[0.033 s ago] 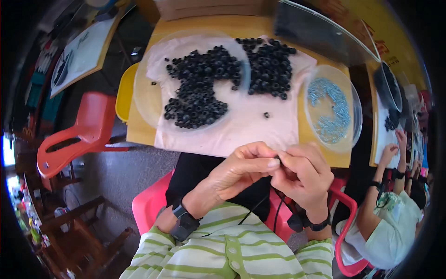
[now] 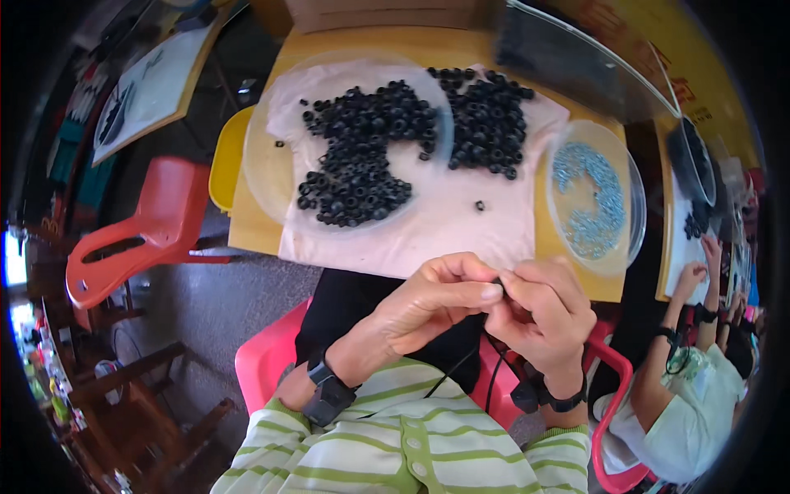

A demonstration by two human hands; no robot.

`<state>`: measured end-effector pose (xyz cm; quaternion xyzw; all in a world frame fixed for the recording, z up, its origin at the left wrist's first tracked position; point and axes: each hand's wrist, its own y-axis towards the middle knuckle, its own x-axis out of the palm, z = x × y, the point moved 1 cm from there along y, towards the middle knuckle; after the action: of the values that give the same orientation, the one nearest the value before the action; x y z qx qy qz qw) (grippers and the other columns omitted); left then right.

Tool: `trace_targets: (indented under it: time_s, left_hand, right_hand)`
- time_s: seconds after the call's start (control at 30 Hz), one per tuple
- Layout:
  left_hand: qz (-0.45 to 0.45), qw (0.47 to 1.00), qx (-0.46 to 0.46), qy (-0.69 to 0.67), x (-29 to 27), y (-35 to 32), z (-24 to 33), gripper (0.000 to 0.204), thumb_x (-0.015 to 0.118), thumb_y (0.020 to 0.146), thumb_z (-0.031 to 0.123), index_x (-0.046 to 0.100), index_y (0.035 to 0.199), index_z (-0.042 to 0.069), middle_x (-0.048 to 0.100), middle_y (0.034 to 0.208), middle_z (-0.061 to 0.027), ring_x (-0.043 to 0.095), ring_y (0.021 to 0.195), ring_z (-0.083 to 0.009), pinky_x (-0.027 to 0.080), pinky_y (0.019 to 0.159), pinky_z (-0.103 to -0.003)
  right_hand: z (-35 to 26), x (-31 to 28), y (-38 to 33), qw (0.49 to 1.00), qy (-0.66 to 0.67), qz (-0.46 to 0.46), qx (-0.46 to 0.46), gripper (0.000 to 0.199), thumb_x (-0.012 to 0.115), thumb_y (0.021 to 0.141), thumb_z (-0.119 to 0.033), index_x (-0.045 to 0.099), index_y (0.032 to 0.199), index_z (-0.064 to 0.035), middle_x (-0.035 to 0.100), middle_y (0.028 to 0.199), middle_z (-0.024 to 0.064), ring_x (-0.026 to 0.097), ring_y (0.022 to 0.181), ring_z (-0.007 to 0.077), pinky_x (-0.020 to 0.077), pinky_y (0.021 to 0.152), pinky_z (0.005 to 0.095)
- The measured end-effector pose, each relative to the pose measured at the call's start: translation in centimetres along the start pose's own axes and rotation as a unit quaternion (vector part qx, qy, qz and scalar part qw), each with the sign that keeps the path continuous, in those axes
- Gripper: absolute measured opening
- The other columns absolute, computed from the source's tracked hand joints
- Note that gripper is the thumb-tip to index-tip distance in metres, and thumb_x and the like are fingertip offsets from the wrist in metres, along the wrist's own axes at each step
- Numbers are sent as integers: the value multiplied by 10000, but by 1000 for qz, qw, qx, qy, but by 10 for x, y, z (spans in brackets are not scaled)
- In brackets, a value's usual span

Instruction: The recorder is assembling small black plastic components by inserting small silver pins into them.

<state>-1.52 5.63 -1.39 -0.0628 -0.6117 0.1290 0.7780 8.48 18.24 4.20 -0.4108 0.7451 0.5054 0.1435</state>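
Note:
My left hand (image 2: 434, 303) and my right hand (image 2: 545, 310) meet just off the table's near edge, both pinching a small dark piece (image 2: 497, 285). The fingers cover most of it. Ahead, a heap of black ring-shaped pieces with holes (image 2: 354, 156) lies in a large clear round tray (image 2: 265, 177). More of these black pieces (image 2: 490, 123) are heaped beside it on a pale pink cloth (image 2: 444, 230). One loose black piece (image 2: 480, 206) rests nearer to my hands. To the right, a clear oval tray (image 2: 563, 224) holds many tiny pale-blue shiny pieces (image 2: 594, 216).
A clear-walled box (image 2: 580, 62) stands at the table's back right. Left of the table are a yellow stool (image 2: 226, 160) and a red chair (image 2: 164, 206). At right, another person (image 2: 687, 395) works at a neighbouring table with a black-filled bowl (image 2: 691, 156).
The table and trays appear slightly farther right in the picture. My hands keep the same pinch, with only a slight shift.

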Motion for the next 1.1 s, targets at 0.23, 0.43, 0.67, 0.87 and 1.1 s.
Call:
trace_targets:
  time_s: [0.23,0.43,0.67,0.87,1.1]
  left_hand:
    - [50,966,137,211,16,-9,34,175,651,892,42,620,1064,25,666,1029,-65,641,979,-148,514,889,-294]
    - [266,616,357,650,3,-52,102,196,663,867,39,670,1058,-5,678,982,-85,648,852,-135,504,751,-260]
    - [355,413,284,789,-17,-73,147,193,651,848,43,663,1027,-29,657,939,-143,635,814,-212,487,710,-296]
    - [335,383,286,812,-27,-61,143,198,619,836,7,645,1027,-38,611,927,-151,635,806,-282,497,716,-331]
    - [336,431,253,799,-16,-49,136,126,627,811,-11,632,935,-33,597,889,-155,638,777,-292,507,655,-353]
  right_hand:
    - [14,-7,53,993,15,-111,42,307,724,645,26,664,940,-33,638,853,86,597,676,213,488,555,306]
    - [100,-57,133,934,-231,103,251,267,693,870,-269,703,1093,-123,688,949,7,594,789,69,502,674,253]
    - [211,-100,171,923,-308,21,231,391,622,888,-433,712,1056,-92,718,966,78,669,901,204,476,840,322]
    - [195,-88,158,943,-260,56,201,380,634,904,-372,690,1087,-43,705,967,82,656,853,181,484,799,304]
    - [149,-107,129,952,-187,94,224,322,696,857,-275,694,1098,-60,694,941,51,616,764,116,491,714,264]
